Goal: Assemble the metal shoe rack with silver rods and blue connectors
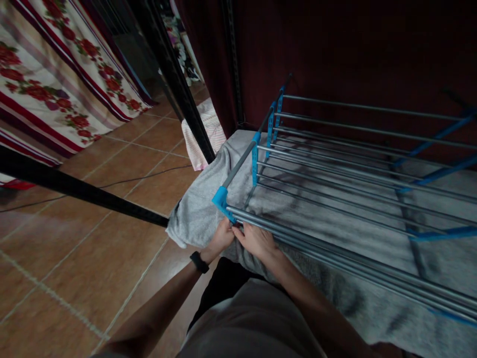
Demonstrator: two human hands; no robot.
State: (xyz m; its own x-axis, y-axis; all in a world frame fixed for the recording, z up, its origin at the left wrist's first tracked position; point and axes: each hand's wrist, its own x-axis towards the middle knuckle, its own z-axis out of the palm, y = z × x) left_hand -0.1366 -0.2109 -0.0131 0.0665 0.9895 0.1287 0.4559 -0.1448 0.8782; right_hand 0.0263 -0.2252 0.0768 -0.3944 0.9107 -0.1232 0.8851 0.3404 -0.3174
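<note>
A clothes drying rack [335, 172] with grey metal rods and blue plastic joints lies on a grey blanket [197, 204]. My left hand [223, 234] is closed at the rack's near left corner, just below the blue corner joint [220, 198]. Right beside it, my right hand [258, 239] has its fingers curled round the near rods, with its thumb pointing toward the left hand. The two hands almost touch. The rods and my own hands partly hide the fingertips.
Black metal frame posts [186, 94] and a low black bar [85, 195] stand to the left. Beyond them are a tiled floor [130, 263], a thin cable [149, 176] and a flowered curtain [67, 74]. A dark red curtain [335, 49] hangs behind the rack.
</note>
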